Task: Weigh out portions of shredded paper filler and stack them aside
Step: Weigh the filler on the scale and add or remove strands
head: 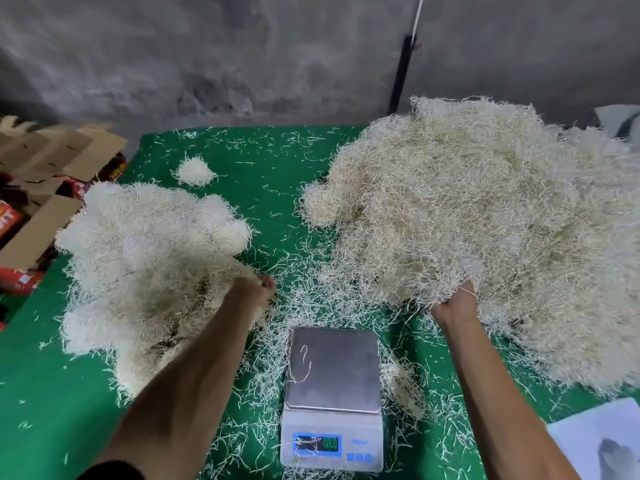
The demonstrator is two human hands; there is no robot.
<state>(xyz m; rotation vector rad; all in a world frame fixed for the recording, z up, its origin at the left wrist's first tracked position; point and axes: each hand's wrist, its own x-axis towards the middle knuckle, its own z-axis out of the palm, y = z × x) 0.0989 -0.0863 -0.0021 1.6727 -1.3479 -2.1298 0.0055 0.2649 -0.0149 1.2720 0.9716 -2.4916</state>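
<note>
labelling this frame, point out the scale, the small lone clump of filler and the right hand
scale [334, 368]: head view, middle of its metal pan
small lone clump [194, 172]: head view, its centre
right hand [455, 304]: head view, back of the hand

A small packing workshop: a desk [242, 188] draped in green cloth carries loose heaps of shredded paper filler [485, 237] and a digital scale [332, 400]; flattened cardboard cartons [59, 157] pile up at the left; a bare, stained concrete wall [207, 57] stands behind.
</note>
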